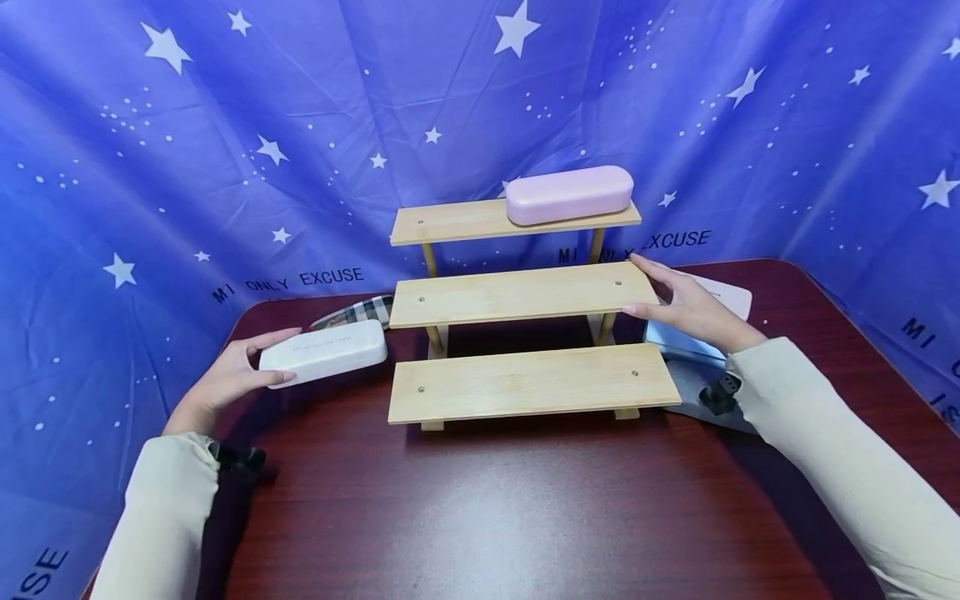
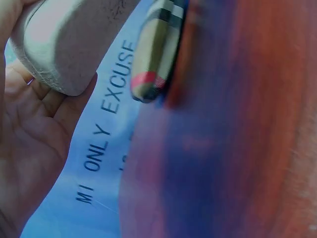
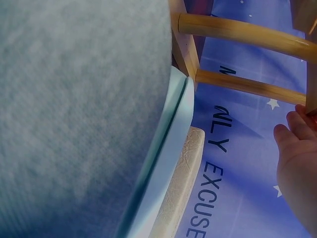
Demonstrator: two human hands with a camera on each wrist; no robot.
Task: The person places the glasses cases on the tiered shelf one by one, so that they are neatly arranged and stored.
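Note:
My left hand [image 1: 228,375] grips a white glasses case [image 1: 322,353] by its left end, thumb in front and fingers behind, raised above the table left of a wooden three-tier stand [image 1: 517,296]. In the left wrist view the same case [image 2: 64,44] appears at the top left. At the stand's other side, my right hand [image 1: 686,310] holds the right end of the middle tier, thumb at the front edge and fingers at the back. The right wrist view shows that hand [image 3: 297,163] at the wood. A pink glasses case [image 1: 570,196] lies on the top tier's right half.
Behind the held case lies a plaid case [image 1: 352,312]. Right of the stand, under my right arm, are a light blue case [image 1: 682,343], a whitish case [image 1: 731,297] and a grey case [image 3: 79,114]. A starry blue curtain [image 1: 450,100] borders the dark red table [image 1: 480,517].

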